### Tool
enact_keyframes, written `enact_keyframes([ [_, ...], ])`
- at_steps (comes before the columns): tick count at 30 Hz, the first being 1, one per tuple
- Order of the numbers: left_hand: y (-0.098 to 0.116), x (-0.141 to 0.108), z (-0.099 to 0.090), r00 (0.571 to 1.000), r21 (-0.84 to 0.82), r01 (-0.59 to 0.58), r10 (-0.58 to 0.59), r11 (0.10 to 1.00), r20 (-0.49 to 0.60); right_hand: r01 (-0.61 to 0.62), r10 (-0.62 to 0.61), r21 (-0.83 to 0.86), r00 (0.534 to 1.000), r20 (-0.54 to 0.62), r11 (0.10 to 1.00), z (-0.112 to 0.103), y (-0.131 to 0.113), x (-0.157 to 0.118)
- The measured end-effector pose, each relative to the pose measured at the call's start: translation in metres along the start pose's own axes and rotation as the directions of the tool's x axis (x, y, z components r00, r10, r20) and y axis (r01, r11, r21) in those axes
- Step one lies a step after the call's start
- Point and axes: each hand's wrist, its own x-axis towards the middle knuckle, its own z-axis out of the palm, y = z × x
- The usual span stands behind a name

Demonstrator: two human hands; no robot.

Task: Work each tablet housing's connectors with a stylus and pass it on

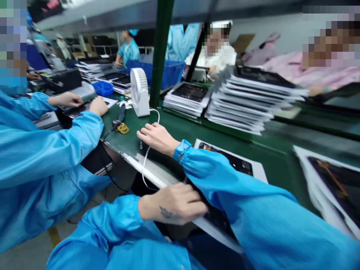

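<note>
The right hand (157, 138) lies palm down on the green counter (180, 125), over a white cable (145, 165) that leads to a small white fan (140, 92). The tattooed left hand (173, 204) rests on a dark, white-bordered panel (216, 221) at the counter's edge, and another such panel (227, 161) lies under the right sleeve (225, 187). Tall stacks of panels (239, 101) sit beyond. Left of the fan lies a roll of yellow tape (122, 128), and a co-worker's hands (66, 99) rest farther left.
</note>
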Motion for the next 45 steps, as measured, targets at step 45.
enact_keyframes([
  [45,0.009,-0.014,0.0,0.947,-0.085,0.136,-0.155,0.987,-0.28,-0.517,0.22,0.697,0.852,0.475,0.496,-0.084,-0.067,-0.219],
])
